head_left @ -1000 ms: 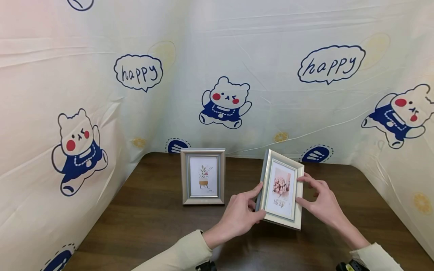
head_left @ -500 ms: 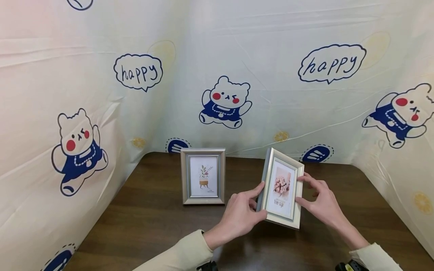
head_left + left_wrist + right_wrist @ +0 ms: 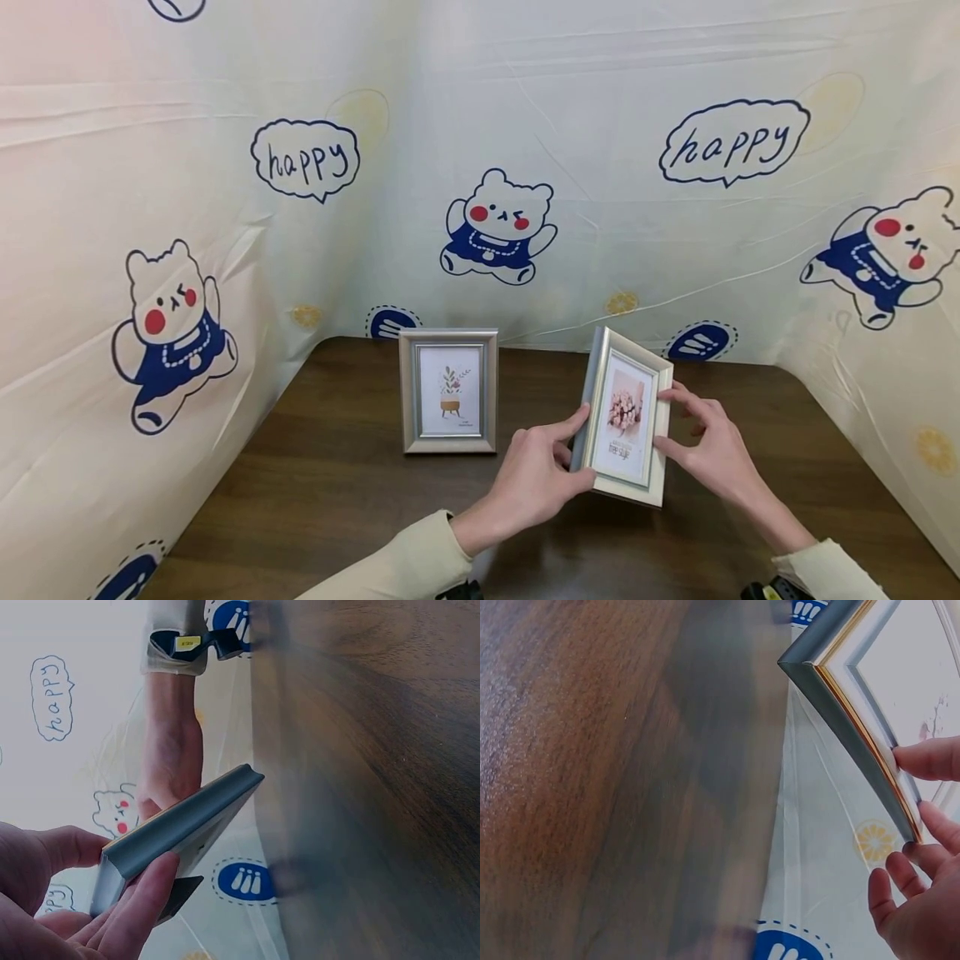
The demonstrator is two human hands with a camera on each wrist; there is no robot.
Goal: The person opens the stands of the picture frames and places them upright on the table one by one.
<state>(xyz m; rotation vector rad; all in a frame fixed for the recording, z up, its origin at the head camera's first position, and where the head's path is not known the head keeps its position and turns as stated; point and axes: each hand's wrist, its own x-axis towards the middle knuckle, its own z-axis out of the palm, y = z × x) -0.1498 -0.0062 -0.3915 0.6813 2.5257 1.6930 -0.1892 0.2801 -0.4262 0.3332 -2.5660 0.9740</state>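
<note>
Both hands hold a picture frame (image 3: 624,417) with a pink flower print, tilted and raised off the wooden table. My left hand (image 3: 528,475) grips its left edge near the lower corner, thumb in front and fingers behind. On the right edge, my right hand (image 3: 712,450) pinches the border with thumb and fingertips. The left wrist view shows the frame's grey side (image 3: 180,821) and a dark stand flap (image 3: 180,896) angled out from its back. A second picture frame (image 3: 450,392), with a potted plant print, stands upright to the left.
The brown wooden table (image 3: 337,500) spreads under the hands and both frames. A pale cloth (image 3: 585,108) printed with bears and "happy" bubbles hangs around the back and sides.
The held frame has turned slightly and shifted a little to the right, showing more of its left side. The left hand moved right with it; the standing frame stays put.
</note>
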